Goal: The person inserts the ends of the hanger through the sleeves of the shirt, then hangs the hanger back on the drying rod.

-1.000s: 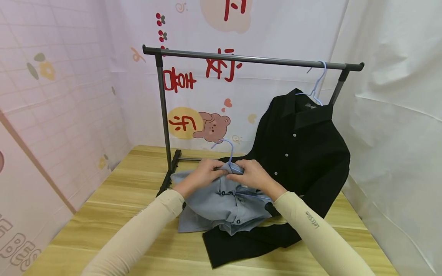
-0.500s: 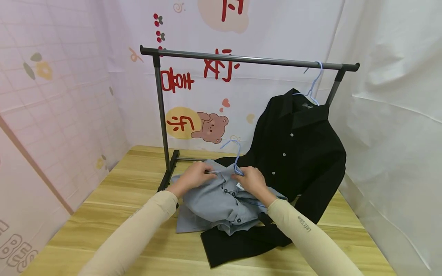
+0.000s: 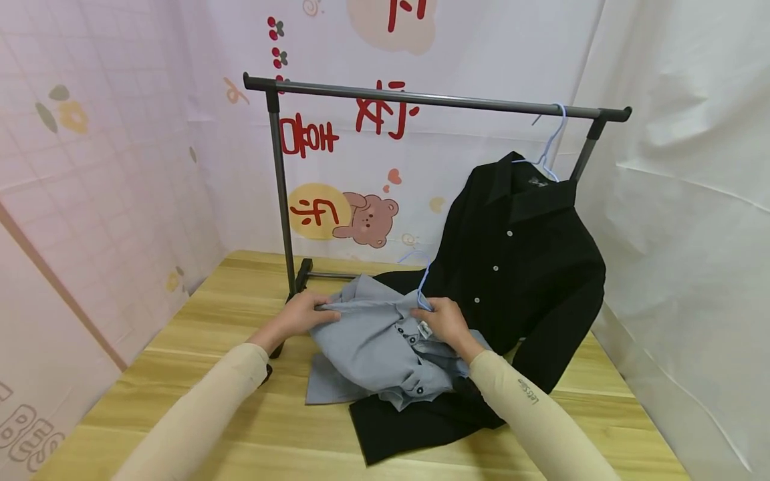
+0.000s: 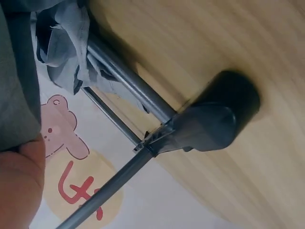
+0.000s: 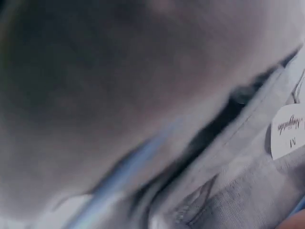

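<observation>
A grey-blue shirt [image 3: 373, 341] with dark buttons lies bunched in front of the rack. At its left side the left hand [image 3: 301, 314] pinches the fabric between thumb and fingers; the left wrist view has part of this hand [image 4: 21, 186] under the cloth. The right hand [image 3: 446, 322] grips the collar together with a light blue hanger [image 3: 424, 284], whose hook sticks up above the collar. In the right wrist view, a white label [image 5: 288, 131] marked M lies inside the shirt, and a blurred blue stretch of hanger [image 5: 128, 167] crosses the lower part.
A black shirt [image 3: 523, 260] hangs from a blue hanger [image 3: 551, 140] at the right end of the rack's bar [image 3: 421, 99]; its sleeve [image 3: 415, 427] lies across the wooden table [image 3: 289, 427]. The rack's left foot [image 4: 214, 117] stands near the left hand.
The left hand has moved left from the collar, drawing the grey-blue fabric out with it. The right hand, collar and hanger have shifted slightly right and down.
</observation>
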`<state>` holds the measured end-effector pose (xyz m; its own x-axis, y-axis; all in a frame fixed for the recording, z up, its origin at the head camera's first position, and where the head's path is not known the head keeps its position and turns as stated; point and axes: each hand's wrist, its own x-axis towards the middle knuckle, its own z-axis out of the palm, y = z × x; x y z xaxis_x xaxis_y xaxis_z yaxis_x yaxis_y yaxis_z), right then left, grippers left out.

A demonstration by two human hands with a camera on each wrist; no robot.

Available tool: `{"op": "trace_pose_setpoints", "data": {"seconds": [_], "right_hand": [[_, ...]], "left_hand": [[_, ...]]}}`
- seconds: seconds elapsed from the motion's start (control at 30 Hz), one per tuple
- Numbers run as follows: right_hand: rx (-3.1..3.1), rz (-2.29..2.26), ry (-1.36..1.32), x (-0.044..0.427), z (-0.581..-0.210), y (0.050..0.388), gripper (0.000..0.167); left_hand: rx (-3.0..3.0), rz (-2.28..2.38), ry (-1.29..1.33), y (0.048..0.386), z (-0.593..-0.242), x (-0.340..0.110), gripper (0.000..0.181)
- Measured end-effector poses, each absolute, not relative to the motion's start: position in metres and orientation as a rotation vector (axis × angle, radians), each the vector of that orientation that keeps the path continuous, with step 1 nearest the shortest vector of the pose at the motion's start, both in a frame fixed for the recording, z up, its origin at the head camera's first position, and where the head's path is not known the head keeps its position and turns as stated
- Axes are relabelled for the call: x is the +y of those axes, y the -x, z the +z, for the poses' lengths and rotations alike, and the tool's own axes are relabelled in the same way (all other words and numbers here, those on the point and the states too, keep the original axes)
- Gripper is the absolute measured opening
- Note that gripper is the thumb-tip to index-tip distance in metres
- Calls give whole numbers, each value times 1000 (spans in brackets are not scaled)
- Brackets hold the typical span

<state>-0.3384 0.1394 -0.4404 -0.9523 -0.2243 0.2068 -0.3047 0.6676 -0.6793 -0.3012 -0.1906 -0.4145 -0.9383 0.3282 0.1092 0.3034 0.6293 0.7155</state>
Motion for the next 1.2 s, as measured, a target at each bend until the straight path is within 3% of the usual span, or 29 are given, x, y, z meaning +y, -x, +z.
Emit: {"op": "trace_pose_setpoints", "data": {"seconds": [0.27, 0.63, 1.2], "right_hand": [[-2394, 819, -565, 133, -414, 342, 37], [-2605, 1124, -384, 145, -454, 341, 49], [-2574, 1194, -291, 164, -423, 352, 49]], "left_hand": [[2975, 1243, -533, 303, -413, -195, 40], [2905, 1235, -500, 298, -430, -211, 38], [2700, 1368, -482, 291, -410, -229, 38]]}}
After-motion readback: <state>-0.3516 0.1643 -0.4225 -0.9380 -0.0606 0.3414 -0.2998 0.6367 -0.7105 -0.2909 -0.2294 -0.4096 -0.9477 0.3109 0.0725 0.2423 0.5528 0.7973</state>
